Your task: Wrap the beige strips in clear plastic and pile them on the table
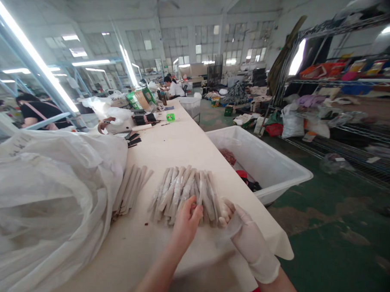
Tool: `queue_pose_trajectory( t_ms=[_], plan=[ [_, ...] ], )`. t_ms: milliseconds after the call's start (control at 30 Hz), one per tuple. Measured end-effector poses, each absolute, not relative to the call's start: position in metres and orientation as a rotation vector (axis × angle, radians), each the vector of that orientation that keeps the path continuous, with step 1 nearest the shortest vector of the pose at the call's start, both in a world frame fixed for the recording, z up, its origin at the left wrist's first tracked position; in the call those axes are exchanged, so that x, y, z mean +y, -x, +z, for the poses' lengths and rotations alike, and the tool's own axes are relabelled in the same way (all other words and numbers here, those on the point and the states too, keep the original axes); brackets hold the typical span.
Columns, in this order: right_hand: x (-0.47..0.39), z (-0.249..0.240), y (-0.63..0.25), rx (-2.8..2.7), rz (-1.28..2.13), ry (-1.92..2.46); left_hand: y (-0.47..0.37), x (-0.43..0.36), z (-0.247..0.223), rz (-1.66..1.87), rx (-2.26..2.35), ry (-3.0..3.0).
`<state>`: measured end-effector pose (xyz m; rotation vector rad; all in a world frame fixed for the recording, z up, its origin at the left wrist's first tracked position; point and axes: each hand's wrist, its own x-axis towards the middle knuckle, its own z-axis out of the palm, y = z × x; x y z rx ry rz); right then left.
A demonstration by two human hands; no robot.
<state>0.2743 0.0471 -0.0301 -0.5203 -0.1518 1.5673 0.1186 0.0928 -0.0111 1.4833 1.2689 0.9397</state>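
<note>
Where the long counter [176,141] runs forward, a bulky white bag [60,187] sits at left, presumably to leave the near middle for handling. Row of pale strips [176,190] lies there side by side, likely so each stays reachable. Hands apart: bare left hand [188,219] bent over the strips, gloved right hand [247,234] curled at their right end; cannot tell whether either grips.
</note>
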Motion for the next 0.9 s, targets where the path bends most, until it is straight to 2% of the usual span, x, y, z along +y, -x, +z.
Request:
queue_pose_trajectory(
  t_ms=[67,200,467,600,700,767,900],
  plan=[
    [0.045,-0.028,-0.273,-0.072,1.597,0.504,-0.112,0.081,-0.018,0.874,1.243,-1.581],
    [0.047,-0.018,-0.261,-0.046,1.643,0.496,-0.106,0.054,-0.025,0.539,1.072,-1.405],
    [0.033,-0.021,-0.239,-0.297,1.608,0.682,-0.093,0.05,0.001,0.694,1.187,-1.65],
    [0.024,-0.027,-0.229,-0.669,1.531,1.005,-0.088,0.046,0.009,0.708,1.231,-1.722],
    [0.025,-0.029,-0.228,-0.669,1.456,1.208,-0.075,0.054,0.013,0.66,1.199,-1.814],
    [0.028,-0.029,-0.229,-0.531,1.451,1.196,-0.057,0.075,0.014,0.584,1.292,-1.981],
    [0.031,-0.029,-0.231,-0.393,1.506,1.104,0.003,0.146,0.01,0.465,1.812,-2.137]
  ],
)
